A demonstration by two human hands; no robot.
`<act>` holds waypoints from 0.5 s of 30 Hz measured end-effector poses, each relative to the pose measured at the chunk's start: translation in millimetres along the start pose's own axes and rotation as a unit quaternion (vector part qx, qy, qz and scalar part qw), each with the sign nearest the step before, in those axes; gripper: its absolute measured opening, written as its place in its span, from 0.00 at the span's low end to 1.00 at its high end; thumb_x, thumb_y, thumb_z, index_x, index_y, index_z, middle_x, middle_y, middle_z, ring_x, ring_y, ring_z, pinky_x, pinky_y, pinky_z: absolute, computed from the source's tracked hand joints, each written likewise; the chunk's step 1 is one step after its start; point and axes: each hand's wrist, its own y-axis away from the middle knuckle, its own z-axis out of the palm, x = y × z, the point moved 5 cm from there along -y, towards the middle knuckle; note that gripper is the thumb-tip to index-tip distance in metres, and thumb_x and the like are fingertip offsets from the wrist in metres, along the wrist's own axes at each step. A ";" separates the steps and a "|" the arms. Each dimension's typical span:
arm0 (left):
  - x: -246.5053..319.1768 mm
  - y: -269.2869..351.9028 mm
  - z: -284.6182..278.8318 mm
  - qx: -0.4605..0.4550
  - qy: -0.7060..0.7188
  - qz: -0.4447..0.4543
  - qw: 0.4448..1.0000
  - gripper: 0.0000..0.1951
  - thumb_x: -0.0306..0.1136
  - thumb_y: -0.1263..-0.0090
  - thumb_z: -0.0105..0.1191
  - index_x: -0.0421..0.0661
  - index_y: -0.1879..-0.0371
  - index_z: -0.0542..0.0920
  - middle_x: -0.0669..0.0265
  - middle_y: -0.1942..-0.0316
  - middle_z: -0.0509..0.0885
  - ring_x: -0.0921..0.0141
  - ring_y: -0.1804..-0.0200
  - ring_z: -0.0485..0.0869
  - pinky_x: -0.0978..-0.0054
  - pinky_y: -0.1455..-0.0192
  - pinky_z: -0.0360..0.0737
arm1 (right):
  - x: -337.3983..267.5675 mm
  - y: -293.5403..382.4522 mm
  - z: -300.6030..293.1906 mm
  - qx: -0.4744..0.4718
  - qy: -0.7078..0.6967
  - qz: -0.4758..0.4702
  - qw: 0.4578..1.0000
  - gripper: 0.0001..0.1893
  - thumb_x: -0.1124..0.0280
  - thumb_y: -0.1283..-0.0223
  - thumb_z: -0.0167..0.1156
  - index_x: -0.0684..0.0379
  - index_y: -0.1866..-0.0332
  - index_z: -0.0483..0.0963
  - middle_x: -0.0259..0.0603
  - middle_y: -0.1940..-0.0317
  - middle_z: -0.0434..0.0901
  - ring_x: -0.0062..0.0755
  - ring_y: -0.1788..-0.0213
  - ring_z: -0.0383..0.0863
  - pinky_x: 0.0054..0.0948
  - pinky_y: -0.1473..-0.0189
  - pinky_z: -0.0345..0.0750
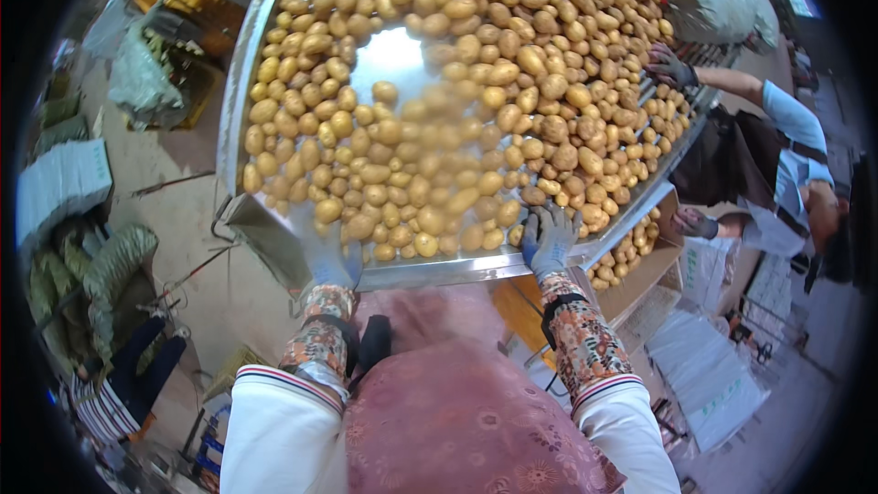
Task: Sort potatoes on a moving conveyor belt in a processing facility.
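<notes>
Before me a metal-sided sorting table holds a thick spread of potatoes (429, 219), with bare metal (389, 58) showing through toward the upper left. My left hand (335, 261), in a grey-blue work glove, lies at the near left corner of the table rim (439, 273), beside the closest potatoes. A blurred patch hides its fingers, so I cannot tell whether they grip anything. My right hand (551, 237), gloved alike, reaches over the rim farther right. Its fingers are spread among the nearest potatoes and none is seen held.
At right, a co-worker's gloved hand (671, 67) touches the potatoes over a slatted part; the other gloved hand (696, 223) hangs lower. Below the rim stands a cardboard box (671, 237) with potatoes. Stuffed sacks (116, 261) and another person (123, 377) are at left.
</notes>
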 end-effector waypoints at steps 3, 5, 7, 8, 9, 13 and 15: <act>2.2 -1.1 -0.8 -0.005 0.013 0.016 1.000 0.26 0.43 0.33 0.61 0.44 0.38 0.80 0.32 0.27 0.66 0.34 0.30 0.70 0.40 0.29 0.68 | -11.1 -8.4 -8.3 -0.063 -0.001 0.032 0.997 0.11 0.62 0.34 0.59 0.50 0.52 0.84 0.41 0.46 0.84 0.46 0.39 0.80 0.58 0.19 0.50; 0.0 0.5 2.5 -0.004 -0.002 0.017 1.000 0.27 0.43 0.33 0.61 0.43 0.37 0.79 0.30 0.28 0.66 0.33 0.31 0.70 0.40 0.29 0.69 | 0.6 -0.6 2.1 0.002 -0.001 0.018 1.000 0.11 0.62 0.35 0.59 0.49 0.52 0.84 0.40 0.46 0.84 0.46 0.39 0.80 0.58 0.19 0.49; 0.2 0.4 4.3 -0.008 -0.005 0.032 0.999 0.28 0.43 0.33 0.61 0.43 0.35 0.78 0.30 0.29 0.66 0.33 0.31 0.70 0.40 0.29 0.69 | -1.0 -1.3 0.8 0.000 -0.003 0.022 1.000 0.11 0.63 0.36 0.60 0.49 0.53 0.84 0.40 0.46 0.84 0.45 0.39 0.80 0.58 0.20 0.50; -0.4 0.7 4.0 -0.004 -0.012 0.026 1.000 0.28 0.43 0.33 0.60 0.44 0.35 0.77 0.30 0.29 0.66 0.33 0.31 0.70 0.40 0.29 0.69 | -2.6 -2.0 0.8 -0.003 -0.010 0.018 1.000 0.11 0.63 0.37 0.60 0.49 0.53 0.84 0.40 0.46 0.84 0.45 0.39 0.80 0.58 0.20 0.50; -1.8 3.3 3.5 -0.002 -0.018 0.019 1.000 0.28 0.44 0.32 0.60 0.44 0.35 0.77 0.30 0.29 0.66 0.33 0.31 0.70 0.40 0.29 0.69 | -1.7 -0.3 1.2 -0.003 -0.006 0.026 1.000 0.11 0.63 0.37 0.60 0.49 0.53 0.84 0.40 0.46 0.84 0.45 0.39 0.80 0.58 0.20 0.50; -4.1 1.7 8.5 -0.035 -0.037 0.003 0.999 0.29 0.46 0.31 0.60 0.44 0.34 0.77 0.29 0.29 0.66 0.32 0.31 0.70 0.40 0.29 0.69 | 0.4 0.8 -1.8 0.031 -0.032 0.015 0.999 0.11 0.64 0.38 0.60 0.49 0.53 0.83 0.40 0.47 0.84 0.45 0.39 0.80 0.57 0.20 0.51; 1.5 -3.1 7.6 -0.029 -0.007 0.019 0.999 0.31 0.45 0.32 0.59 0.42 0.32 0.74 0.29 0.29 0.66 0.31 0.30 0.67 0.37 0.27 0.65 | 4.7 -0.7 1.2 0.014 -0.004 0.037 0.999 0.11 0.63 0.38 0.60 0.49 0.54 0.84 0.41 0.48 0.84 0.44 0.40 0.80 0.56 0.20 0.51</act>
